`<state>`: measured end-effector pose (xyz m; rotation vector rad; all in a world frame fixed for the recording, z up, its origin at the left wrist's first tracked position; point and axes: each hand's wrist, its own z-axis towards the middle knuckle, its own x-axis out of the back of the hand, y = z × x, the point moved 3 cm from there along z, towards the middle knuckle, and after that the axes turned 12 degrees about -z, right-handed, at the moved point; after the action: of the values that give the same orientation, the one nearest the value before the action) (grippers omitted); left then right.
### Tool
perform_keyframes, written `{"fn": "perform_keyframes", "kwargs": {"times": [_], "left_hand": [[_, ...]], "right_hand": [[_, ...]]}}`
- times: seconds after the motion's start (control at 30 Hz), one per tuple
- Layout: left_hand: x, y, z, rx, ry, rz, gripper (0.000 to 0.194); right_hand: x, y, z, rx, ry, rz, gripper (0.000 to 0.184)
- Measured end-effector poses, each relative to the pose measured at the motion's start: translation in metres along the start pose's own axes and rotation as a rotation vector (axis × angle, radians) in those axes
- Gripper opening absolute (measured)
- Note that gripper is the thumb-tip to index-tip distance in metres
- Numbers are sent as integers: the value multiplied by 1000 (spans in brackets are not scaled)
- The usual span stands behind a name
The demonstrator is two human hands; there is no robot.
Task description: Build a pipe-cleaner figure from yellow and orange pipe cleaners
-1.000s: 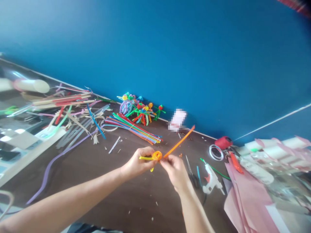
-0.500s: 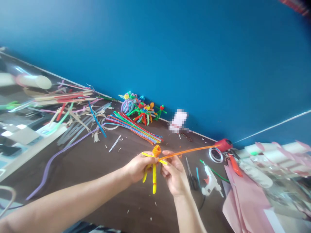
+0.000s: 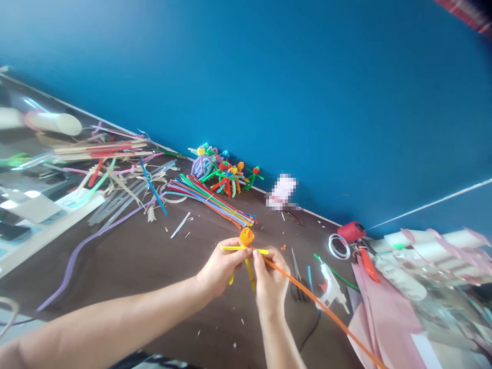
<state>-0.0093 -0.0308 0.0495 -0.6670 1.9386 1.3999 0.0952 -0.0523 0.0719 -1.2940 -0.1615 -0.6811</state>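
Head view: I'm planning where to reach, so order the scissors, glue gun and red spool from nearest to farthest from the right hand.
From the right hand:
1. Scissors, just to its right.
2. White glue gun, farther right.
3. Red spool, farthest, up and to the right.

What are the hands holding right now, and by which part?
The left hand grips a yellow pipe-cleaner figure at its middle, below the orange head; the right hand pinches one end of a long orange pipe cleaner against it.

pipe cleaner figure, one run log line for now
left hand: holds pipe cleaner figure | right hand: pinches orange pipe cleaner
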Motion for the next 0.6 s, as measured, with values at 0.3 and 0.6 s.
{"fn": "perform_keyframes", "kwargs": {"times": [0.3,0.6], "left_hand": [[4,5,3,-93,155,127,22],[14,0,6,-18,173,151,22]], "right_hand": [[-9,-1,-9,151,49,-144,11],[5,-13,1,688,-23,-684,13]]}}
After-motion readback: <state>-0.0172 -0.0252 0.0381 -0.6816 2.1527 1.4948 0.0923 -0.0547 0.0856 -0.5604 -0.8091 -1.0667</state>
